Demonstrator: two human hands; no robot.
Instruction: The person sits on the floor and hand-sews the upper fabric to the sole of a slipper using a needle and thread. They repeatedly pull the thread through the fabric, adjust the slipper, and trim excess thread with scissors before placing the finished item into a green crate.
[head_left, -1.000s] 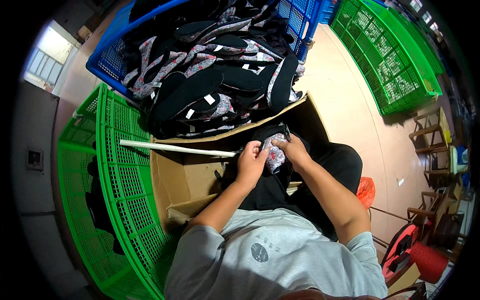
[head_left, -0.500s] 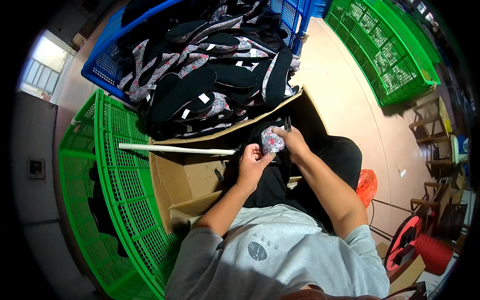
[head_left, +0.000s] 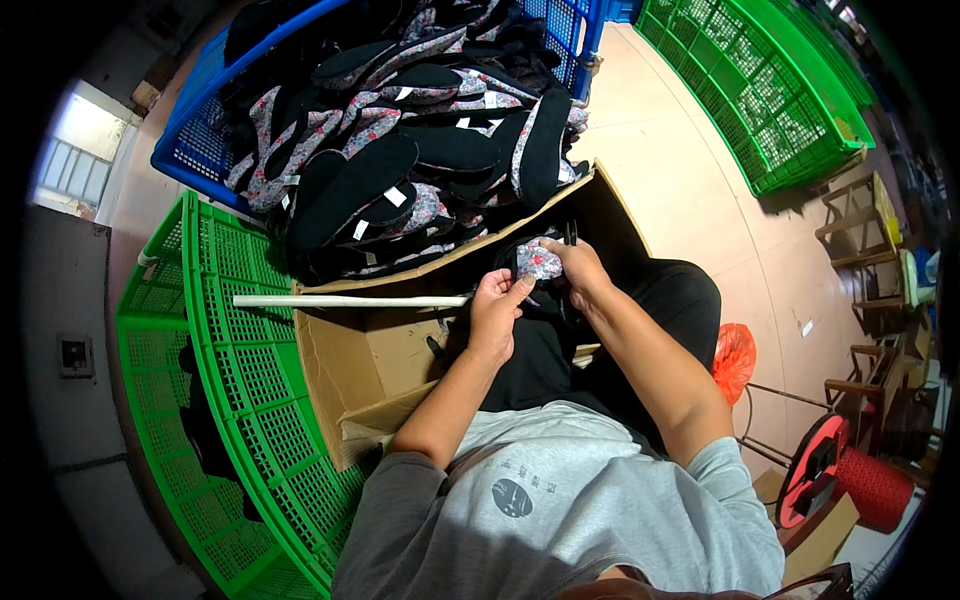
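Between my two hands is a slipper with a grey-and-red floral lining (head_left: 540, 260) and dark parts, held over the open cardboard box. My left hand (head_left: 495, 310) pinches its near left edge with thumb and fingers. My right hand (head_left: 582, 272) grips its right side, thumb on the floral cloth. Out of the same hand stick the dark narrow tips of a small tool (head_left: 571, 233), which look like thread snips; its handle is hidden. A white stick (head_left: 350, 300) lies across the box, its right end close to my left hand.
Ahead, a blue crate (head_left: 200, 160) is heaped with black-soled floral slippers (head_left: 360, 190). A green crate (head_left: 250, 380) stands on my left, another green crate (head_left: 740, 90) at the far right. The cardboard box (head_left: 345, 350) is before me. At right are a red bag (head_left: 735, 352) and a red spool (head_left: 870, 490).
The view has shifted slightly. Both hands still hold the slipper, which has turned a little, and the dark tool tips remain beside the right hand.
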